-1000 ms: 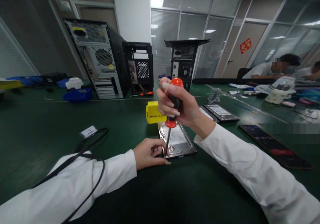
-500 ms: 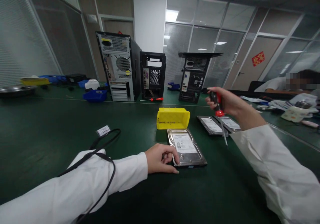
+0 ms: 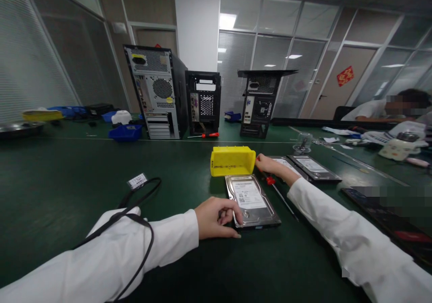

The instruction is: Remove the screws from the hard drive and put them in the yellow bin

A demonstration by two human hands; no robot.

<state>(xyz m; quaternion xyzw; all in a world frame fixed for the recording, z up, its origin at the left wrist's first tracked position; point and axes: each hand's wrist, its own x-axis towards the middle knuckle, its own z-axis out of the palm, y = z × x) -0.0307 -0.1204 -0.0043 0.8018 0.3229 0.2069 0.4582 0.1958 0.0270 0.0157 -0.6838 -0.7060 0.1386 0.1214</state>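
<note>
A silver hard drive with a white label lies flat on the green table. My left hand is at its near left corner, fingers curled, the index finger on its edge and the thumb along the table. My right hand is low beside the right side of a yellow bin, fingers closed around a screwdriver's handle. The screwdriver has a red-and-black handle; its metal shaft slants down to the right, close to the table. Part of the handle is hidden by my hand.
Two more hard drives lie behind my right forearm. A clear cup stands beyond them. Computer cases stand at the back, with another red screwdriver before them. A black cable loops over my left sleeve. Another person sits far right.
My right hand has moved left and down with the screwdriver, from above the two hard drives to beside the yellow bin. My left hand has stayed at the hard drive's corner.
</note>
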